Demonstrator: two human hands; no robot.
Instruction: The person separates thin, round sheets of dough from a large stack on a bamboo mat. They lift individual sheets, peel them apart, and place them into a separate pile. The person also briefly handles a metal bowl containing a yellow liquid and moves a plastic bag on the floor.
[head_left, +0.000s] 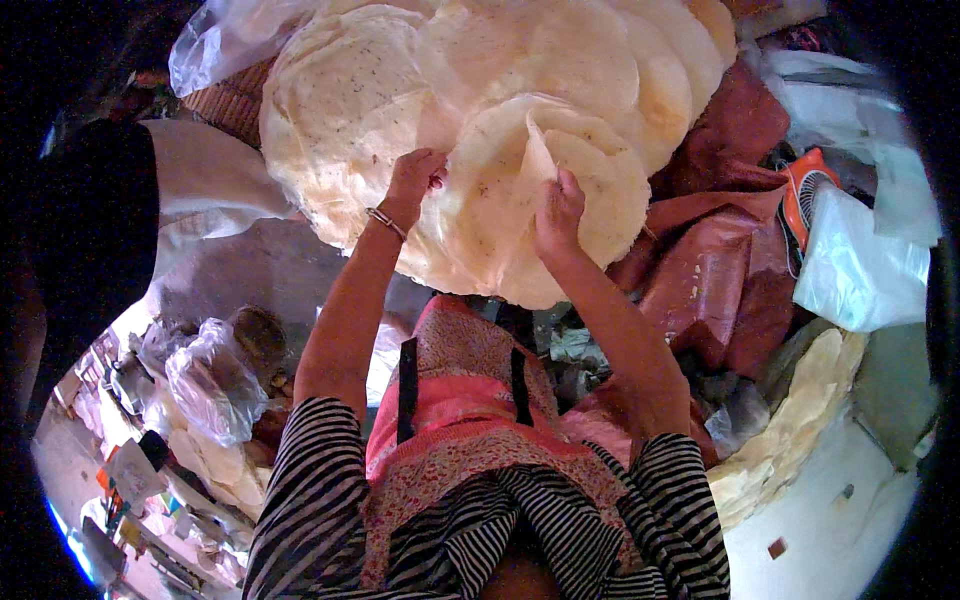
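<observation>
A broad pile of thin, round, cream-coloured sheets with dark specks, looking like rice paper or dried crackers, spreads out before me. On its near side lies a smaller round sheet, part of it raised in an upright fold. My right hand pinches this fold between thumb and fingers. At the left rim of the same sheet is my left hand, wearing a bracelet, its fingers curled closed. What those fingers hold, if anything, is hidden.
Reddish-brown cloth drapes at the right, beside an orange fan and clear plastic bags. More round sheets stand at the lower right. At the left are a person in dark clothing and a crumpled plastic bag.
</observation>
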